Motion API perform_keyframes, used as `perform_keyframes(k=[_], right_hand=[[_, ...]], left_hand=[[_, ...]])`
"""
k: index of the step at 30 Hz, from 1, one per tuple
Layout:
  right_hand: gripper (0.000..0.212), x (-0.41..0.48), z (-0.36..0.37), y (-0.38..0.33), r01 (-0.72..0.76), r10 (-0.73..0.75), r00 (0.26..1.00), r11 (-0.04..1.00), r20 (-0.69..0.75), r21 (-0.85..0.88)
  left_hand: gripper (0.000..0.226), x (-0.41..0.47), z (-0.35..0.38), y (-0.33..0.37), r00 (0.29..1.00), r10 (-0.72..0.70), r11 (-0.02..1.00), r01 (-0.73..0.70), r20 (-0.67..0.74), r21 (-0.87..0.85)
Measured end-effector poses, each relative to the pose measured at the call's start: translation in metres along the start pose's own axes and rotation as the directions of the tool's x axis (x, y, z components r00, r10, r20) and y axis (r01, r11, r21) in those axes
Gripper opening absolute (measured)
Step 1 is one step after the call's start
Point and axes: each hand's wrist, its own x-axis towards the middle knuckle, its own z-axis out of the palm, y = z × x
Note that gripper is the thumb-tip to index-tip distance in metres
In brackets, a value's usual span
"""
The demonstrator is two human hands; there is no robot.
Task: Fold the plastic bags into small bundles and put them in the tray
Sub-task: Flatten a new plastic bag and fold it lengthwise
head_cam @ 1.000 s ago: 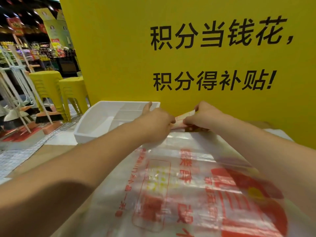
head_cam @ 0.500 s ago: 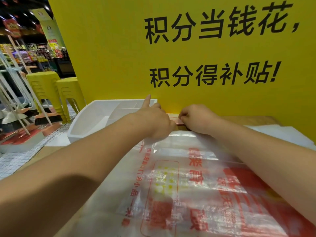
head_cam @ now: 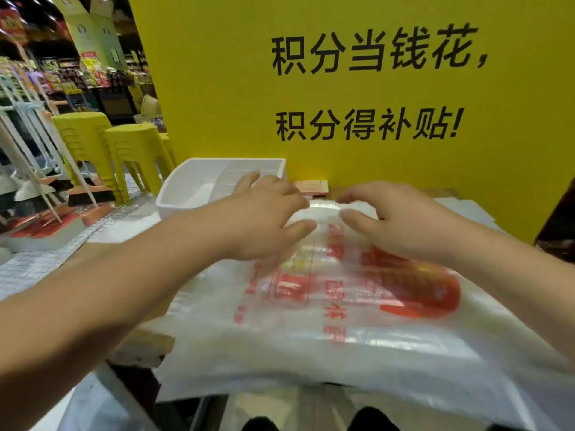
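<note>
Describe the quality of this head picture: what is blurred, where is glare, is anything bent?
Head view: the left hand and right hand look smeared, the black text on the yellow board is sharper; head view: the plastic bag shows glare patches; head view: the racks at the left edge lean, a wide-angle effect.

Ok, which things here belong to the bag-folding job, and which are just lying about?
Job: plastic bags, folded bundle beside the white tray, left hand, right hand.
Lying about: yellow stools, brooms, yellow sign board.
</note>
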Motion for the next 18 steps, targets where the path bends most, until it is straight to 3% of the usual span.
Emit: perform_keyframes(k=[3, 6, 9, 11, 18], right_hand=[[0.043, -0.064, -0.009, -0.016, 0.072, -0.072, 0.997, 0.997, 0.009, 0.004], [0.057, -0.118, -0.014, -0.021, 0.096, -0.098, 0.994, 0.994, 0.049, 0.049], [0.063, -0.152, -0.012, -0.019, 0.059, -0.063, 0.986, 0.998, 0.155, 0.030], [0.069, -0.160, -0.007, -0.019, 0.036, -0.036, 0.967, 0.999, 0.251, 0.004], [0.066, -0.147, 0.003, -0.034, 0.055, -0.060, 0.973, 0.998, 0.221, 0.028]], left_hand=[[0.070, -0.069, 0.002, 0.023, 0.997, 0.080, 0.982, -0.079, 0.001, -0.171], [0.067, -0.122, 0.012, 0.036, 0.992, 0.113, 0.951, -0.091, 0.058, -0.294], [0.068, -0.143, 0.023, 0.037, 0.985, 0.082, 0.964, -0.040, 0.150, -0.262], [0.066, -0.149, 0.027, 0.035, 0.989, 0.060, 0.972, -0.027, 0.138, -0.234], [0.061, -0.168, 0.029, 0.017, 0.999, 0.001, 0.958, 0.012, 0.047, -0.287]])
